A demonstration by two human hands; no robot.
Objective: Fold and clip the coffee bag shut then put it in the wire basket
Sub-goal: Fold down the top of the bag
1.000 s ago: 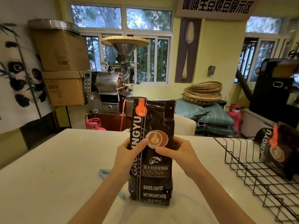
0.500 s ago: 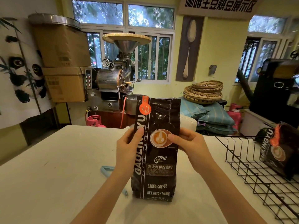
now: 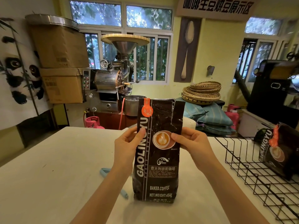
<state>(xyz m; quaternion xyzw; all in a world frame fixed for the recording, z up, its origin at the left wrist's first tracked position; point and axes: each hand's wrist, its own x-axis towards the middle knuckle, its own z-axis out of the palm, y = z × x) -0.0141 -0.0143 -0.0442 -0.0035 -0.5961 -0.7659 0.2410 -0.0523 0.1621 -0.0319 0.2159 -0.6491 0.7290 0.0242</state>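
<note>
Wire basket at the counter's right edge already has one coffee bag in it. Our bag stands upright mid-counter, left hand and right hand pinching its sides, top unfolded.

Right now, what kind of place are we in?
Likely a coffee roastery or its display room: a drum coffee roaster with a hopper stands by the windows, a wall sign mentions coffee beans, and the hands hold a coffee bag.
</note>
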